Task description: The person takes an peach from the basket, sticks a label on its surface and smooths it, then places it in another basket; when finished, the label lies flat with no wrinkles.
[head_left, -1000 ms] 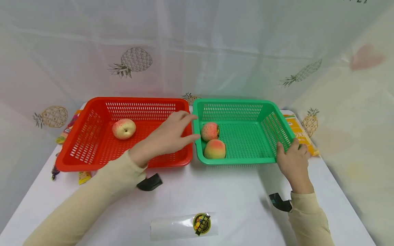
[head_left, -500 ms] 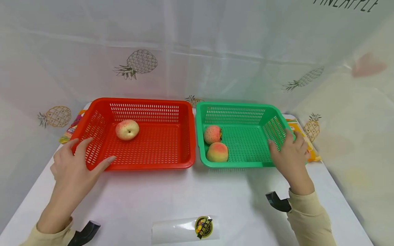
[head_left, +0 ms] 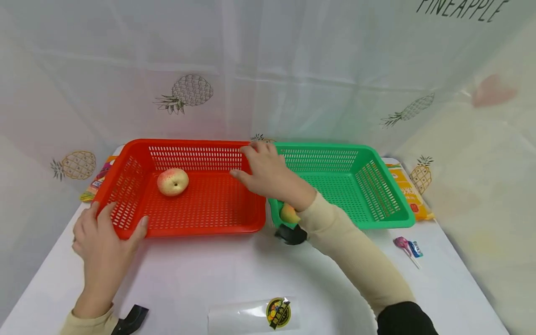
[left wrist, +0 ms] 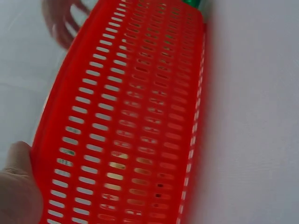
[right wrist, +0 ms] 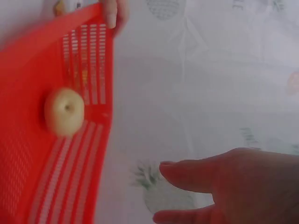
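And here's the red basket (head_left: 209, 202), sitting upright on the white surface (head_left: 192, 274), left of centre, one peach (head_left: 173, 182) lying in its left half. It looks like thin moulded plastic: light for its size, fairly stiff with a little give along the slotted walls, and the smooth rim could prove slippery. The short ends, with fingers hooked over the lip, look the best hold; keep it level, because that round peach could roll. The left hand (head_left: 102, 237) has the near left corner, fingers over the end rim, thumb at the front edge. Over at the other end, the right hand (head_left: 268, 172) hovers by the right rim, fingers and thumb wide apart, nothing between them; head-on I can't tell about contact, but the right wrist view shows a gap. Just beyond, the green basket (head_left: 404, 221), with a yellowish fruit (head_left: 289, 213) peeping out under the wrist. Now the writing! "PINEAPPLE" (head_left: 462, 8) runs across the cloth, top right. Nearer, a clear sleeve (head_left: 238, 316) wears a round black-and-gold sticker (head_left: 278, 312), its characters too small to read, and neither the orange packet (head_left: 408, 190) nor the lollipop's (head_left: 401, 242) blue wrapper (head_left: 415, 249) is legible.
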